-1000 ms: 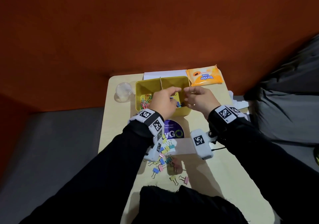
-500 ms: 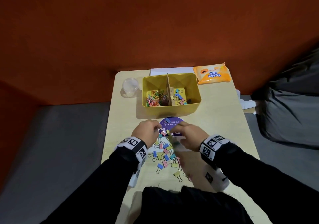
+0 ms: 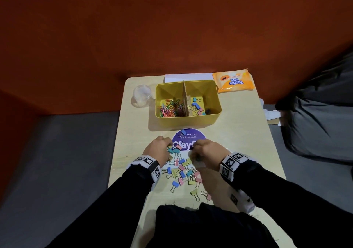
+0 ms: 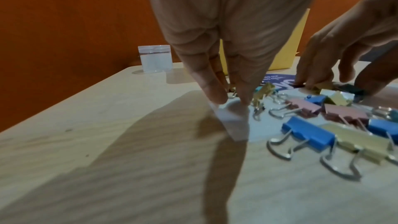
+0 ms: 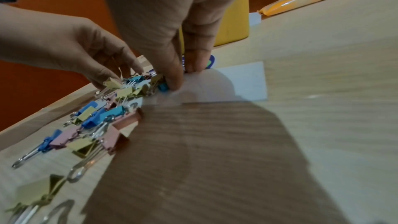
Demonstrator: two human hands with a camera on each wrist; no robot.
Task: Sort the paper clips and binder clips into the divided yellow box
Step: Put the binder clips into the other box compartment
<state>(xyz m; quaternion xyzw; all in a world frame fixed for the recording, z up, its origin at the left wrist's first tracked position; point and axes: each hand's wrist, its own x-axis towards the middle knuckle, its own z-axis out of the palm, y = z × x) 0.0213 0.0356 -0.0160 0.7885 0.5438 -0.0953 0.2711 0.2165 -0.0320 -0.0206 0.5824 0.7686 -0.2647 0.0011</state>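
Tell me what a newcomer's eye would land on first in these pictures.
First, the scatter of pastel binder clips on the near part of the pale wooden table, with the left hand and right hand both reaching into its far edge. Next, the divided yellow box farther back, coloured paper clips in its left compartment and a few binder clips in its right. An orange packet lies beside the box's far right corner.

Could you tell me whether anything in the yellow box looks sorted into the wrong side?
Nothing stands out: in the yellow box paper clips lie left of the divider, binder clips right.
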